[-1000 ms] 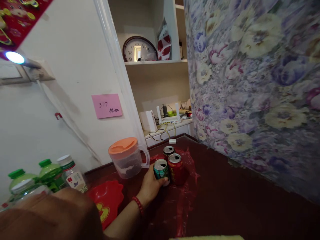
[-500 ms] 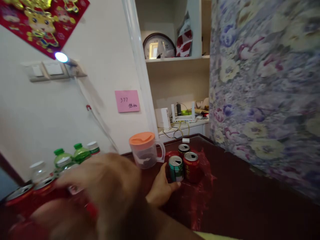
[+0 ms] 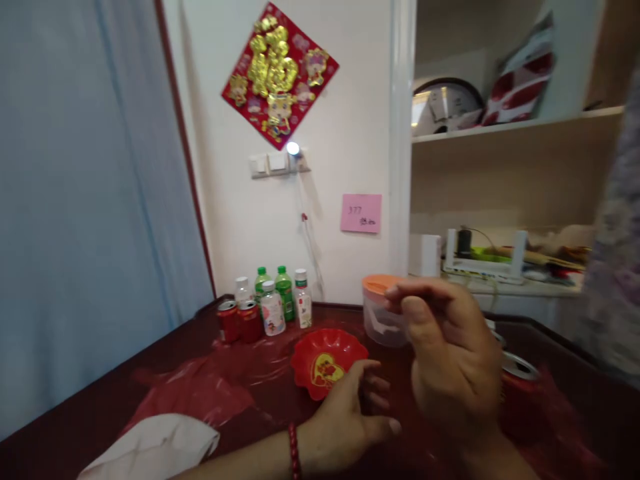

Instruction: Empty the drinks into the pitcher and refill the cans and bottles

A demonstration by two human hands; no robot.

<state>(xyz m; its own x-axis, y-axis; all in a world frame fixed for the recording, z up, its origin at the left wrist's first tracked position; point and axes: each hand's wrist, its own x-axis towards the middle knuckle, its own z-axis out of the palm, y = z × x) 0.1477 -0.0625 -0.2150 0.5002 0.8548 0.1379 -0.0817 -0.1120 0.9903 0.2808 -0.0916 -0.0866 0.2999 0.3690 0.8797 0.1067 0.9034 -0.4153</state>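
My left hand [image 3: 353,413], with a red bead bracelet [image 3: 294,450] at the wrist, is open over the table, empty, its fingers apart. Its fingers overlap the right edge of a scalloped red bowl [image 3: 305,350] with a yellow heart in its middle. Higher and to the right, my right hand [image 3: 453,353] is raised with fingers curled in towards the thumb; I see nothing between them. It partly covers a clear pitcher [image 3: 377,320] with an orange lid. Behind it stands a red can [image 3: 523,387]; the other cans there are mostly hidden.
Two red cans [image 3: 250,322] stand at the back left beside several bottles [image 3: 283,293]. Red plastic film [image 3: 200,387] and a white cloth-like item [image 3: 155,443] lie on the left of the dark table [image 3: 270,400]. A router [image 3: 483,263] sits on the shelf behind.
The view has swung left, bringing the red bowl into sight. My hands, crossed before, are now uncrossed. My left hand has left the teal can; my right hand has come away from the left-side cans.
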